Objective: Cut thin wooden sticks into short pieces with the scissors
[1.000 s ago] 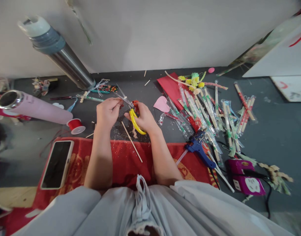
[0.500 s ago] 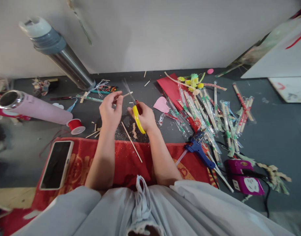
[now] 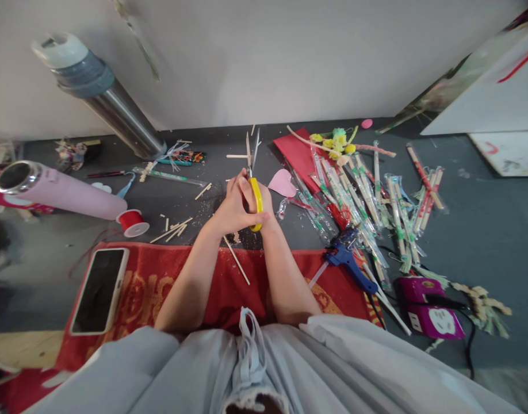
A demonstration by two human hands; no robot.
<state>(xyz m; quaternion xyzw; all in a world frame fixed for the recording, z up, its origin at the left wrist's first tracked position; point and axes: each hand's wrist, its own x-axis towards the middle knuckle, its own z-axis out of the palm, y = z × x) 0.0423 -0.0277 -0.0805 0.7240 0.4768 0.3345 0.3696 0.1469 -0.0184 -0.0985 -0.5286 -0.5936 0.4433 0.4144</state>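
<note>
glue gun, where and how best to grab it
Probably by the blue handle of the glue gun, coming from the near right: it juts out that way toward the purple socket box, while wrapped sticks crowd the gun's other end.

A towel [image 3: 149, 273] lies along the near side of the table [image 3: 484, 241], with a phone [image 3: 98, 291] on its left end and a glue gun [image 3: 350, 264] at its right. Beyond the towel, scissors [image 3: 257, 195] sit in the right hand [image 3: 267, 200]. Leftward come cut sticks [image 3: 178, 228], a spool [image 3: 133, 223] and a tumbler [image 3: 74, 190], with a flask [image 3: 117, 109] behind. Rightward lie a heart [image 3: 282, 183], then packets [image 3: 348, 195]; a socket block [image 3: 428, 307] sits right of the glue gun.
</note>
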